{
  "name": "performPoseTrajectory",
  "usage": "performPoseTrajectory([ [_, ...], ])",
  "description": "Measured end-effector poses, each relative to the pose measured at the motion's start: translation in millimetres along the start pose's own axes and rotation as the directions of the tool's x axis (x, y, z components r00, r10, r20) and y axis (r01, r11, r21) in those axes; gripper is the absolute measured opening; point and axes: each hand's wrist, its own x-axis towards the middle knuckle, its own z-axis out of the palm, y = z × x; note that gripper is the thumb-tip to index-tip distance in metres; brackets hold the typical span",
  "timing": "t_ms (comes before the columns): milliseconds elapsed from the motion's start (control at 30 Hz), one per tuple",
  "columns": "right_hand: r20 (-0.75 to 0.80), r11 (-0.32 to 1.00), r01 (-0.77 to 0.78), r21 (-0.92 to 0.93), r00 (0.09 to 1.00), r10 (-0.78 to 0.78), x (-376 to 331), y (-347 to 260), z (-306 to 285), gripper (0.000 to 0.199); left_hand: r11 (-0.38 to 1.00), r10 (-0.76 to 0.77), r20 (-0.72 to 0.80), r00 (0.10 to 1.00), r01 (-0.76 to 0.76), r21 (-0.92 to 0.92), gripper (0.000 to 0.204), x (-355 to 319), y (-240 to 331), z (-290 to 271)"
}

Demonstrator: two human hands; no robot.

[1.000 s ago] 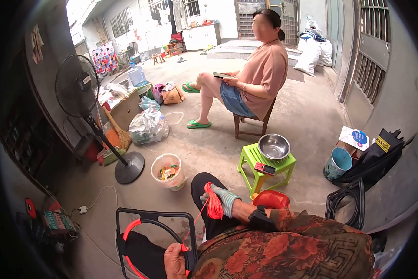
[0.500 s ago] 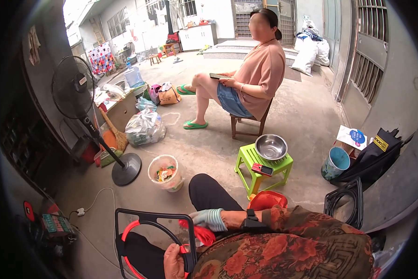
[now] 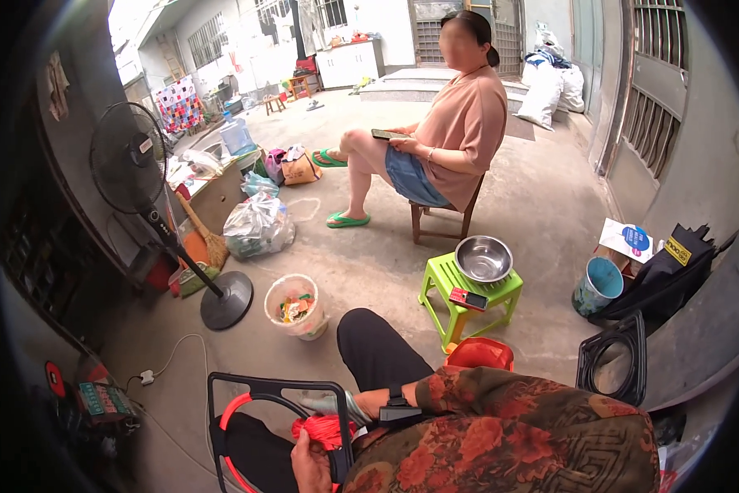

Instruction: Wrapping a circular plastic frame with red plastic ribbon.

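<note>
1 person in a peach top (image 3: pixel 464 111) sits well apart, past a lime-green slatted plastic stool (image 3: pixel 445 270). Nearer me, a black rectangular plastic frame (image 3: pixel 271 383) w/ a red-&-black inner ring (image 3: pixel 236 405) is over a black-trousered L leg (image 3: pixel 258 452). A round steel bowl (image 3: pixel 483 260) sits on the stool. The bare L hand (image 3: pixel 310 465) is closed on the frame's R side. The grey-gloved R hand (image 3: pixel 326 403) is partly hidden by the frame; can't tell its grip. The bright red cord bundle (image 3: pixel 326 430) is btwn the 2 hands, right by the L thumb.
</note>
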Motion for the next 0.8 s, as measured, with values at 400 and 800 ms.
performPoseTrajectory([
  [400, -0.272, 0.612, 0.409, 0.677, 0.912, -0.307, -5.6, -7.1, -57.7, 0.02, 0.977, -0.204, 0.082, 0.975, 0.208, -0.043, 0.018, -10.6, 1.0, -7.3],
  [800, 0.249, 0.918, 0.358, 0.17, 0.886, -0.392, -128.5, -2.0, -51.0, 0.037, 0.987, -0.158, 0.02, 0.987, 0.159, -0.028, 0.014, -9.3, 4.6, -10.5],
])
